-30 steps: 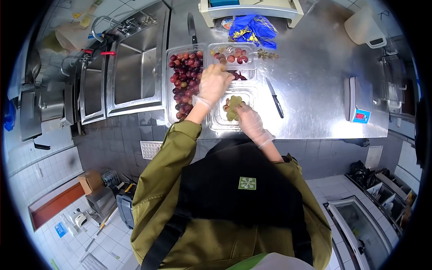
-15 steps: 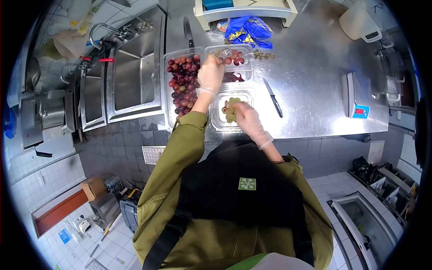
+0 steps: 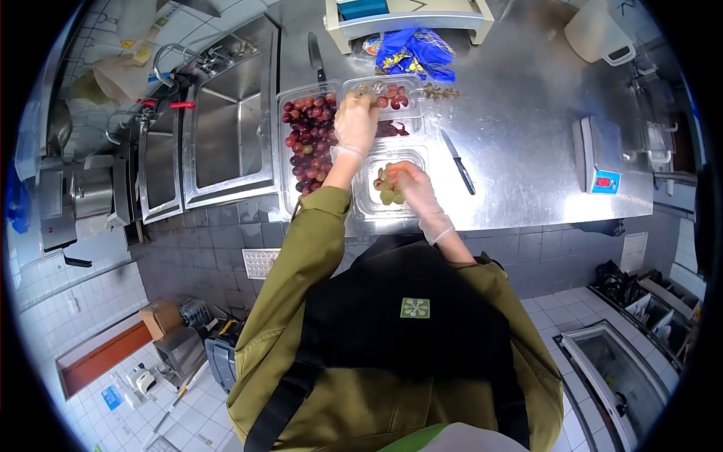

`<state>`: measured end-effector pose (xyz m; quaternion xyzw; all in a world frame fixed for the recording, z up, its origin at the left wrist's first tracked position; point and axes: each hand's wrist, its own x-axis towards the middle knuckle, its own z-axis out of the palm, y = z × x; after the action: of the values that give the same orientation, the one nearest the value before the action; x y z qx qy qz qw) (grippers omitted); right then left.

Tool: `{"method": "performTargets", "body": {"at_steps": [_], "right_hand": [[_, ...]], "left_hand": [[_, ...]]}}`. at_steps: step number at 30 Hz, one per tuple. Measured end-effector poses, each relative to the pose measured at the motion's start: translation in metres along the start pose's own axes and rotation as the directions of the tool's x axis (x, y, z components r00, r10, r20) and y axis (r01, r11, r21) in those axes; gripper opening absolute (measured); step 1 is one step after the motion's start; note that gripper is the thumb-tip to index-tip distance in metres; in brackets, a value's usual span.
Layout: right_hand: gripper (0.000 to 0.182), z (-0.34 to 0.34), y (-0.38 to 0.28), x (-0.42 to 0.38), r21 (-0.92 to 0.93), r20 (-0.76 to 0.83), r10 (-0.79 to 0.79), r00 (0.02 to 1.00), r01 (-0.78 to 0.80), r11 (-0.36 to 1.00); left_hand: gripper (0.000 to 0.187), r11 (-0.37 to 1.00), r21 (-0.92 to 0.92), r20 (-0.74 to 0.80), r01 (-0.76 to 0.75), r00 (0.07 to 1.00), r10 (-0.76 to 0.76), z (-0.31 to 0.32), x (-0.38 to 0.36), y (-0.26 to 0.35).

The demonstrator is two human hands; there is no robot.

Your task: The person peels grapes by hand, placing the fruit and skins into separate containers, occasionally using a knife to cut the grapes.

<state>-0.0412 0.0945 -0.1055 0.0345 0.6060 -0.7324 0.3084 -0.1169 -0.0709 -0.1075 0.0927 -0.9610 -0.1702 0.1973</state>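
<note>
My left hand (image 3: pixel 355 126), in a clear glove, is closed over the left side of a small clear tub (image 3: pixel 413 81) with several red grapes (image 3: pixel 393 98) in it. What its fingers hold is hidden. My right hand (image 3: pixel 416 192), also gloved, has its fingers pinched together above a second clear tub (image 3: pixel 363 205). Pale green peeled-looking grapes (image 3: pixel 389 194) lie beneath those fingertips. Whether a grape is between them I cannot make out. To the left, a long clear tray (image 3: pixel 285 188) holds many dark red grapes (image 3: pixel 307 135). Dark red skins (image 3: pixel 392 129) lie between the two tubs.
A small knife (image 3: pixel 459 166) lies right of the tubs, and a larger knife (image 3: pixel 315 56) behind the tray. Also on the steel table are a digital scale (image 3: pixel 601 158), a blue bag (image 3: pixel 414 54), grape stems (image 3: pixel 440 92) and a white jug (image 3: pixel 599 36). Sinks (image 3: pixel 226 143) adjoin on the left.
My right fingertips have shifted slightly away from me, off the green grapes, which now show more. My left hand stays over the far tub, its fingers slightly turned.
</note>
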Motion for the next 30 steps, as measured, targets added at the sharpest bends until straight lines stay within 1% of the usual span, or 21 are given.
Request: {"method": "performTargets", "body": {"at_steps": [2, 5, 8, 9, 11, 12, 13, 14, 15, 17, 18, 19, 21, 22, 23, 25, 27, 28, 30], "right_hand": [[0.024, -0.001, 0.000, -0.001, 0.007, -0.001, 0.006, 1.000, -0.006, 1.000], [0.024, -0.004, -0.002, -0.002, 0.002, 0.020, -0.016, 1.000, 0.016, 1.000], [0.023, -0.007, -0.007, 0.000, 0.177, 0.041, 0.090, 0.995, -0.096, 0.979], [0.023, -0.008, -0.006, 0.003, 0.280, 0.022, 0.044, 0.999, -0.048, 0.959], [0.025, -0.009, -0.001, 0.008, 0.474, -0.031, -0.040, 0.999, 0.050, 0.879], [0.025, -0.009, -0.005, 0.009, 0.606, 0.008, -0.007, 1.000, 0.001, 0.795], [0.026, -0.010, -0.015, 0.010, 0.722, 0.053, 0.021, 0.998, -0.053, 0.690], [0.026, -0.009, -0.023, 0.011, 0.817, 0.102, 0.043, 0.994, -0.108, 0.566], [0.032, -0.008, -0.030, 0.012, 0.805, 0.126, 0.031, 0.992, -0.120, 0.581], [0.048, -0.005, -0.037, 0.013, 0.780, 0.172, 0.006, 0.985, -0.140, 0.609], [0.049, -0.007, -0.034, 0.013, 0.681, 0.188, -0.071, 0.980, -0.078, 0.728], [0.050, -0.012, -0.033, 0.012, 0.566, 0.214, -0.145, 0.966, -0.002, 0.824], [0.050, -0.014, -0.034, 0.008, 0.583, 0.297, -0.145, 0.944, -0.059, 0.810], [0.050, -0.014, -0.039, 0.006, 0.699, 0.354, -0.088, 0.931, -0.200, 0.686], [0.049, -0.013, -0.044, 0.003, 0.780, 0.418, -0.046, 0.907, -0.333, 0.530], [0.049, -0.009, -0.048, 0.001, 0.787, 0.396, 0.021, 0.918, -0.351, 0.507], [0.049, -0.007, -0.048, -0.001, 0.795, 0.371, 0.090, 0.924, -0.366, 0.484], [0.049, -0.007, -0.046, -0.002, 0.793, 0.373, 0.070, 0.925, -0.358, 0.493], [0.049, -0.007, -0.043, -0.003, 0.790, 0.377, 0.031, 0.926, -0.339, 0.511]], "left_hand": [[0.013, 0.999, -0.038, 0.002, 0.000, 1.000, 0.000, 0.003, 0.001, -0.001], [0.010, 1.000, -0.021, 0.058, -0.013, 0.998, 0.014, 0.009, 0.002, -0.005], [0.009, 1.000, -0.003, 0.029, -0.030, 0.999, 0.030, 0.002, 0.001, -0.003], [0.009, 0.999, -0.006, 0.009, -0.033, 0.999, 0.033, -0.007, 0.000, 0.005], [0.009, 0.999, -0.013, -0.025, -0.043, 0.999, 0.042, -0.038, -0.007, 0.034], [0.010, 0.988, -0.064, -0.001, -0.140, 0.990, 0.140, -0.051, -0.014, 0.044], [0.008, 0.979, -0.083, 0.046, -0.184, 0.981, 0.188, -0.060, -0.026, 0.055], [0.011, 0.972, -0.072, 0.132, -0.225, 0.963, 0.233, -0.065, -0.039, 0.065], [0.014, 0.962, -0.064, 0.220, -0.265, 0.937, 0.273, -0.069, -0.051, 0.074], [0.021, 0.954, -0.119, 0.286, -0.274, 0.911, 0.297, -0.077, -0.070, 0.091], [0.028, 0.957, -0.182, 0.356, -0.228, 0.891, 0.280, -0.085, -0.071, 0.092], [0.029, 0.938, -0.274, 0.348, -0.212, 0.888, 0.302, -0.088, -0.070, 0.087], [0.031, 0.877, -0.449, 0.325, -0.171, 0.883, 0.338, -0.092, -0.068, 0.077], [0.034, 0.875, -0.476, 0.366, -0.093, 0.884, 0.292, -0.098, -0.068, 0.078], [0.032, 0.888, -0.448, 0.351, -0.107, 0.892, 0.284, -0.098, -0.069, 0.077], [0.029, 0.909, -0.393, 0.318, -0.137, 0.907, 0.274, -0.096, -0.069, 0.075], [0.021, 0.910, -0.336, 0.230, -0.244, 0.916, 0.330, -0.092, -0.073, 0.076], [0.017, 0.907, -0.303, 0.186, -0.293, 0.915, 0.357, -0.090, -0.075, 0.077], [0.015, 0.904, -0.291, 0.138, -0.314, 0.921, 0.365, -0.086, -0.080, 0.080]]}}
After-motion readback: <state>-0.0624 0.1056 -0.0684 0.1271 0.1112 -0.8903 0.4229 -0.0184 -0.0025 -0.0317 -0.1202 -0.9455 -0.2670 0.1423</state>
